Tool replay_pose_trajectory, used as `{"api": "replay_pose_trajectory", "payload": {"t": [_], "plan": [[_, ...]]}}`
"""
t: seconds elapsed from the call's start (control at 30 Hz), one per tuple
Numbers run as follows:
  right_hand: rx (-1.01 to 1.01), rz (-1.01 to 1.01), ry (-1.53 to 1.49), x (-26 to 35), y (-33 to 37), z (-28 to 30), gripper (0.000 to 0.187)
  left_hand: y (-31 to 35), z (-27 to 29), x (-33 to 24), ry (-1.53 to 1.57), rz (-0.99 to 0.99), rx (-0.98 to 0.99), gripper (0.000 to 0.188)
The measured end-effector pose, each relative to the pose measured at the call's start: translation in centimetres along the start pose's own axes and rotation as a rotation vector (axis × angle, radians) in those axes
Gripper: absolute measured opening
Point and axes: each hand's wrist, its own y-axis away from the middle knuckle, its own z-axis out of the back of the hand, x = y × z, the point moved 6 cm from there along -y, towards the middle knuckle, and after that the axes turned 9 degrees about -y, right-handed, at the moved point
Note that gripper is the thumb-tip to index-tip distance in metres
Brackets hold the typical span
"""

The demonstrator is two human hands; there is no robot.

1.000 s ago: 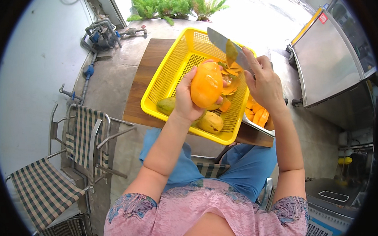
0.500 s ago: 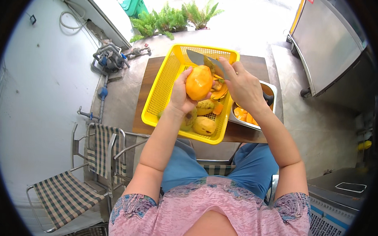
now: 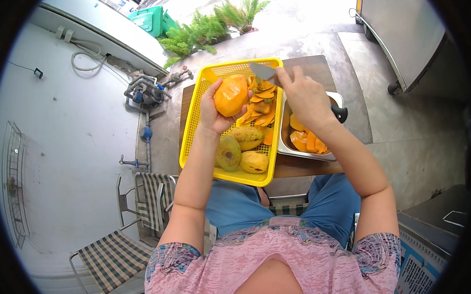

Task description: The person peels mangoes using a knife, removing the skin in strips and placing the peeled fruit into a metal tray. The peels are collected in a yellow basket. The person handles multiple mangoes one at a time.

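Note:
My left hand (image 3: 216, 108) is wrapped round a peeled orange mango (image 3: 231, 96), held above a yellow plastic basket (image 3: 188, 125). The knife (image 3: 262, 71) in my right hand (image 3: 306, 94) has its broad grey blade over the basket's far right corner, apart from the mango. A black handle (image 3: 340, 113) shows beside my right wrist; I cannot tell whether it belongs to this knife. Orange peelings (image 3: 261, 110) are heaped in the basket's right side. Three unpeeled, yellow-green mangoes, one of them blotched with dark spots (image 3: 228, 153), rest at its near end.
A metal tray (image 3: 283, 147) with cut orange pieces (image 3: 307, 141) stands right of the basket on a wooden table (image 3: 321, 70). Left are checked folding chairs (image 3: 114, 260) and pipes with a pump (image 3: 144, 94). Green ferns (image 3: 197, 32) and a wheeled metal cabinet (image 3: 405, 36) lie beyond.
The knife has drawn off the mango, and the peel that hung at its blade is no longer there. My head view has shifted, showing more of the left wall.

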Motion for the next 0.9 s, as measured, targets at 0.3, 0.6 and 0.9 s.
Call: {"api": "replay_pose_trajectory", "payload": {"t": [0.3, 0.6, 0.9], "plan": [[-0.235, -0.158, -0.615, -4.8, 2.8, 3.3, 0.038, -2.1, -0.1, -0.1, 0.010, -0.009, -0.045, 0.052], [-0.184, -0.335, -1.636, -2.6, 7.9, 2.5, 0.034, 2.8, -6.5, -0.3, 0.492, -0.347, 0.217, 0.049], [-0.010, -0.938, -2.224, -2.2, 10.4, 0.0, 0.032, 3.7, -7.7, 3.3, 0.710, -0.385, 0.237, 0.044]]}}
